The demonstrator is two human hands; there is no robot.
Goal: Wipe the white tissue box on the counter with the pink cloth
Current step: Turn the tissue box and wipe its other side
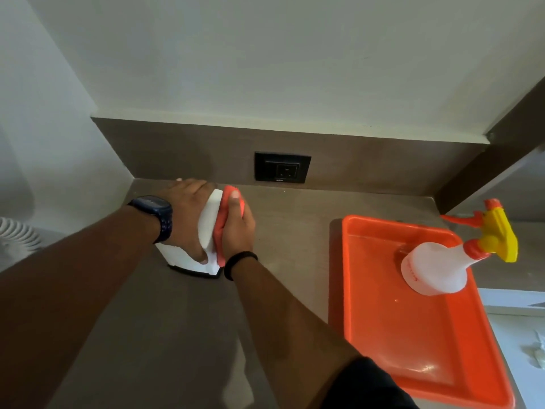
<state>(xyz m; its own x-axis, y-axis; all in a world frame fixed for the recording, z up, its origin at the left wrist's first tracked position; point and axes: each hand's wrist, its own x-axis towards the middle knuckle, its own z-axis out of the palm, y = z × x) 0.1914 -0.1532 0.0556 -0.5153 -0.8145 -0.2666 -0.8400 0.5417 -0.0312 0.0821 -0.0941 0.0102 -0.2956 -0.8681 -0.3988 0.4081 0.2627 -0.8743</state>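
Observation:
The white tissue box (208, 222) stands on the brown counter (165, 329) near the back left corner. My left hand (185, 214) lies over the box's top and left side and grips it. The pink cloth (228, 202) is pressed flat against the right face of the box, with my right hand (237, 228) closed on it. Most of the cloth is hidden under my fingers. A dark watch sits on my left wrist and a black band on my right wrist.
An orange tray (413, 335) lies on the counter to the right, with a white spray bottle (436, 268) with a yellow and orange trigger standing in it. A black wall socket (282, 167) is set in the brown backsplash. White walls close the left and back.

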